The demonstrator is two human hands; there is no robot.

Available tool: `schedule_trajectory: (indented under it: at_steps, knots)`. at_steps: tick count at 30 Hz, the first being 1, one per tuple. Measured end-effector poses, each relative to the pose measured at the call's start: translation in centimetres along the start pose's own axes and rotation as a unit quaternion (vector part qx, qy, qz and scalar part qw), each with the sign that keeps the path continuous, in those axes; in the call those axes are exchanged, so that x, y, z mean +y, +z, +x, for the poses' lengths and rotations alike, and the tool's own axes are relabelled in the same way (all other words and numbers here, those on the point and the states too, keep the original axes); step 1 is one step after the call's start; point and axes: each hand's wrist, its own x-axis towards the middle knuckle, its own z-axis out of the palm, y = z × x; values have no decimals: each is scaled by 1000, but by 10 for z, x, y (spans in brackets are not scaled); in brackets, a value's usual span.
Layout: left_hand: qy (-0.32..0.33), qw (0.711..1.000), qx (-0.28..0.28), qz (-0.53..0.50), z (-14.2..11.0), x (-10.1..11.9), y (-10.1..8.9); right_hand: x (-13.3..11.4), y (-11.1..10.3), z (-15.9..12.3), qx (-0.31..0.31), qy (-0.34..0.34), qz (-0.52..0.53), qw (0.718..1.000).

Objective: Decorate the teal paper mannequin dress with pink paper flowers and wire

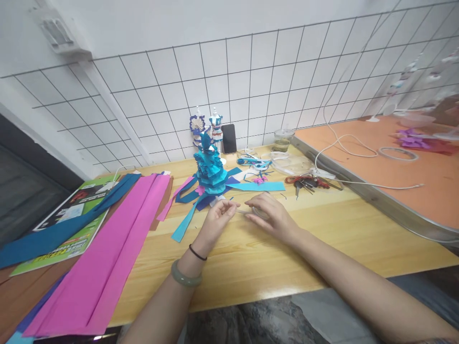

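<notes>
With our left hand (225, 209) we pinch one thin strip (244, 211); our right hand (270, 215) is curled around a roll (258, 212), beyond them the blue paper figure (212, 172).

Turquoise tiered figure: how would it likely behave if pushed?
The turquoise figure is probably light: its tiers look like thin paper. Their ruffled edges would likely crush easily. Wider low down than at its top, it may slide before tipping.

A white wall (150, 24) is rising behind a wooden table (258, 272), its lower part showing white tiles (238, 71) with dark grid lines. A pale fixture (57, 33) is hanging at the upper left, above a dark panel (28, 153). An orange-topped surface (380, 181) is adjoining the table on the right. Light is glinting softly off the wood.
</notes>
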Motion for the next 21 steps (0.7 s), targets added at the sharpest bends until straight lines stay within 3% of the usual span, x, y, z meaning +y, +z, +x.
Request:
schedule_trajectory:
  at_steps: [7, 21]
  knots:
    - [-24, 997, -58, -37, -6, 1, 6, -4, 7, -1, -16, -65, 31, 997]
    - [-40, 996, -78, -28, -6, 3, 8, -2, 11, -3, -17, -38, 106, 993]
